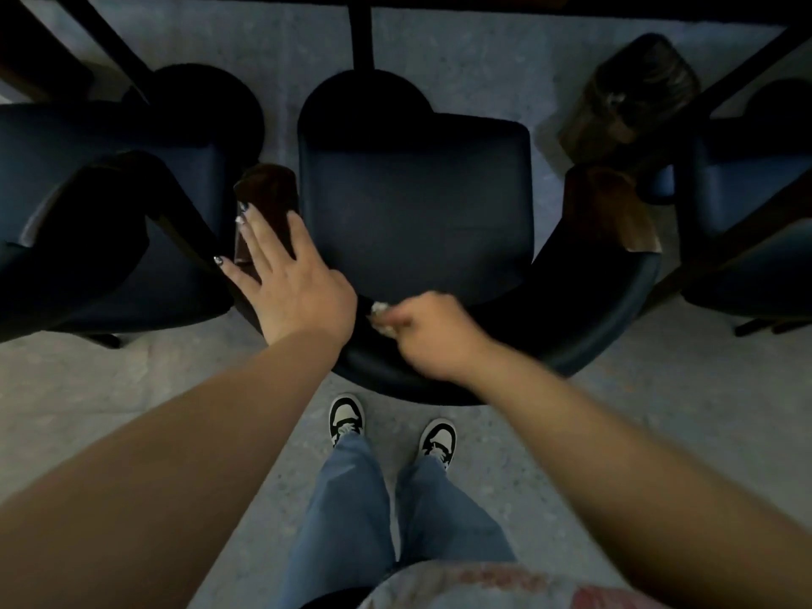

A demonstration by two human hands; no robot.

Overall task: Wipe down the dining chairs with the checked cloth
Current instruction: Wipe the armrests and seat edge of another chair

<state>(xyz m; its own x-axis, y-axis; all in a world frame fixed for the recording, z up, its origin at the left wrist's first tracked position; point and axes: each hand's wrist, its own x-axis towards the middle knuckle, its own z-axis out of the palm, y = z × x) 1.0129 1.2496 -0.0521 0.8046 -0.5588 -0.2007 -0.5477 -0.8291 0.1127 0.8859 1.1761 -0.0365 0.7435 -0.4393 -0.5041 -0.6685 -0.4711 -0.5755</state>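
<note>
The left hand (292,283) rests with fingers spread on the middle dining chair's (417,204) nine-o'clock wooden armrest (263,191), while the right hand (433,334) clamps its fingers on the bunched checked cloth (381,319) at the backrest's six-o'clock edge.

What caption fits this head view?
Left hand steadies the chair's armrest while right hand wipes with the cloth.

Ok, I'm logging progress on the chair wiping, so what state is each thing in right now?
Left hand: open, fingers straight, resting on the middle chair's wooden armrest.
Right hand: curled round the checked cloth, at the inner curve of the backrest.
Checked cloth: bunched up, mostly hidden in the fist.
Middle chair: upright, seat bare, facing the table.
Left chair: upright, untouched.
Right chair: upright, untouched.
</note>
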